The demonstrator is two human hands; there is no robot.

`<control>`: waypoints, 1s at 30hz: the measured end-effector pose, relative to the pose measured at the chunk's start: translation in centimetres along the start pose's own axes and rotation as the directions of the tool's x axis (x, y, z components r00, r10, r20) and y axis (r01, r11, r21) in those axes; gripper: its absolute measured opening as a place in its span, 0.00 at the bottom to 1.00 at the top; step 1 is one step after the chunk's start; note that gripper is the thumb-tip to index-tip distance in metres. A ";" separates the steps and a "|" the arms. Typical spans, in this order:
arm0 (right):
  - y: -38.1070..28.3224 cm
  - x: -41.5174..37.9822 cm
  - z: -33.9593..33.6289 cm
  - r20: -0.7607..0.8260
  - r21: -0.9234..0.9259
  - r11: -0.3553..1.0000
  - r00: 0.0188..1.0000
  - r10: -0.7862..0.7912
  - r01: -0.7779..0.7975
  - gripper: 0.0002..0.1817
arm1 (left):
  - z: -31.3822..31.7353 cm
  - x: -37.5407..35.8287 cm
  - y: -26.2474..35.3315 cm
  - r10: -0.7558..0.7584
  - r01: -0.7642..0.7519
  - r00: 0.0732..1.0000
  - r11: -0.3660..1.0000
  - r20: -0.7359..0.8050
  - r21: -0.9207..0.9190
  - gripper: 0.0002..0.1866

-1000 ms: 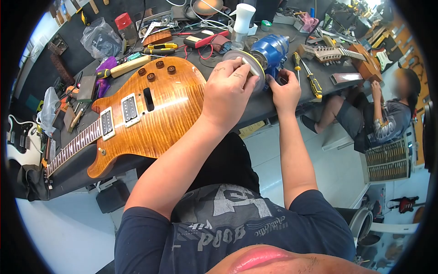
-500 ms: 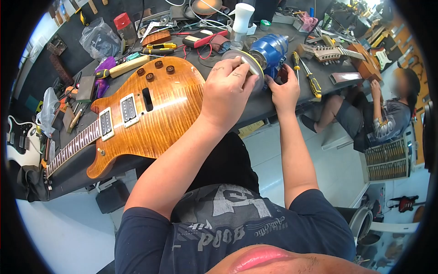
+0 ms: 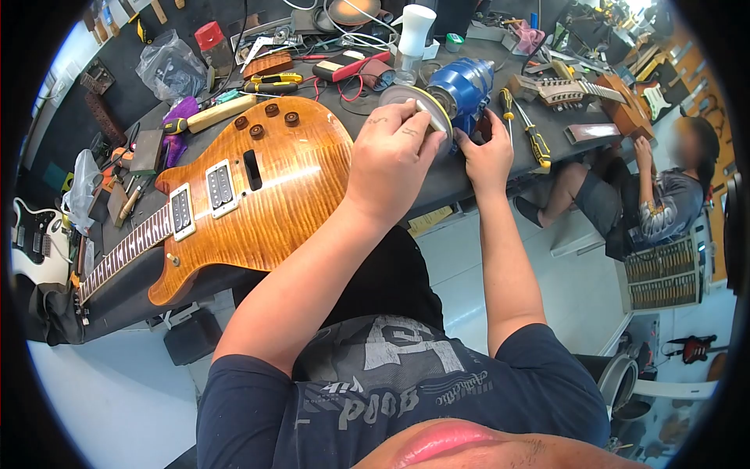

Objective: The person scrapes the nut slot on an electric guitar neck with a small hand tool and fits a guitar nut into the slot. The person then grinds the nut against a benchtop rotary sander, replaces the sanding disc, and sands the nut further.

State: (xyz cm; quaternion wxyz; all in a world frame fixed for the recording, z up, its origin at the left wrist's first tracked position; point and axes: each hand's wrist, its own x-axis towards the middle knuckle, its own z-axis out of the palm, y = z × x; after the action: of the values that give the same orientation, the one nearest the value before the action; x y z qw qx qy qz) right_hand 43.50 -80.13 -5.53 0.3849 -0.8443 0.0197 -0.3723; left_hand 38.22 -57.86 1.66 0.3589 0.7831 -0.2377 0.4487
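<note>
My left hand pinches a small pale piece at the face of a round sanding disc with a yellowish rim. The disc is mounted on a blue motor lying sideways on the bench. My right hand grips the lower near side of the motor, its thumb against the base and its fingertips partly hidden. An amber flame-top electric guitar lies just left of my left hand, with dark knobs and two pickups. Right of my right hand are yellow-and-black screwdrivers.
A white-topped bottle stands behind the disc. A red-and-black multimeter with leads lies beyond the guitar. At right are a guitar headstock and a seated person. A plastic bag sits at the back left.
My left hand has shifted slightly down and left over the disc, and more of the pale piece shows. My right hand stays at the motor.
</note>
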 end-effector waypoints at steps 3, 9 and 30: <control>0.0 0.0 0.0 -0.003 0.010 1.000 1.000 -0.001 0.001 0.42 | 0.2 0.0 -0.5 0.006 -0.006 1.000 1.000 -0.014 0.002 0.16; -0.2 0.0 -0.1 0.003 0.003 1.000 1.000 0.000 0.000 0.41 | 0.1 0.0 -0.2 0.009 -0.009 1.000 1.000 -0.012 0.012 0.16; -0.5 0.0 -0.2 0.010 -0.010 1.000 1.000 -0.008 0.008 0.41 | 0.1 0.1 -0.3 -0.005 0.005 1.000 1.000 -0.007 0.015 0.16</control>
State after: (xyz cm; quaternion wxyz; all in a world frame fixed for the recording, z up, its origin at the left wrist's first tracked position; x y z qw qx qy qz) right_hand 43.26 -79.88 -5.14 0.3793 -0.8481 0.0163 -0.3696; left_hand 38.49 -57.74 1.64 0.3549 0.7849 -0.2309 0.4524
